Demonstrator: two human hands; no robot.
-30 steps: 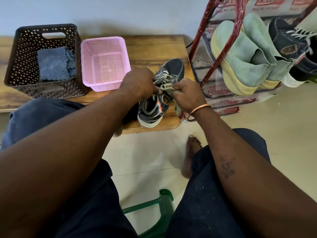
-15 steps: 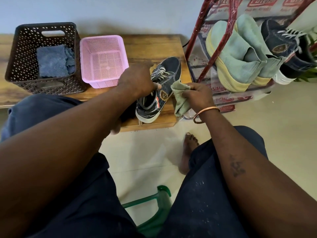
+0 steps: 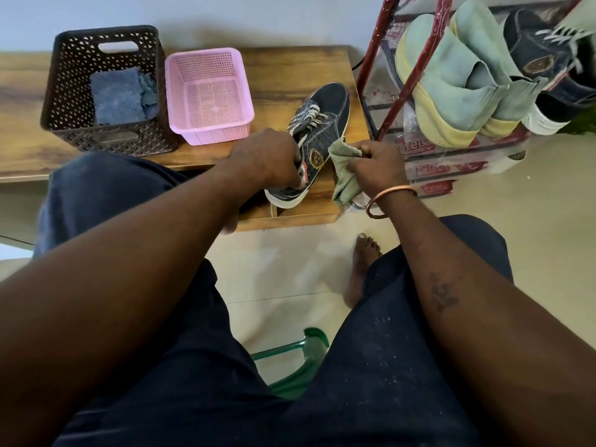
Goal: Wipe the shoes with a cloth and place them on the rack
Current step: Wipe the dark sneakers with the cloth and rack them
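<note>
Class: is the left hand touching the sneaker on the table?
Touching. In the head view the left hand grips the sneaker at its collar.

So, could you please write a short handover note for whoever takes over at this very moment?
Left hand grips the dark sneaker at its opening, on the wooden table.
Right hand holds the green cloth at the sneaker's side.
Done: the green shoes and the matching sneaker sit on the rack.
Left: finish wiping this sneaker, then rack it.
</note>
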